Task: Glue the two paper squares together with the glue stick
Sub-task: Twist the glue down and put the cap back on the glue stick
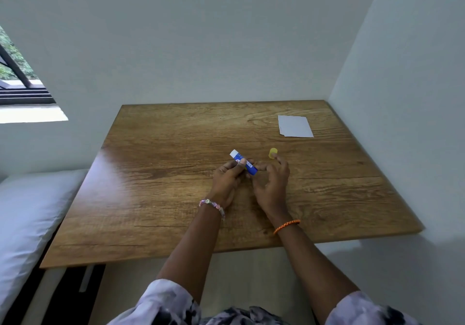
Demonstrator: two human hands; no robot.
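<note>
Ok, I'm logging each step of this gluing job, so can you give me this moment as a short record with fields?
surface: wooden table
left hand: holds the glue stick, white end pointing away from the person
right hand: open, empty, fingers close to the stick's blue end
cap: yellow cap off, lying on the table just beyond the right hand
paper squares: stacked at the far right of the table, untouched
glue on paper: none yet
</note>
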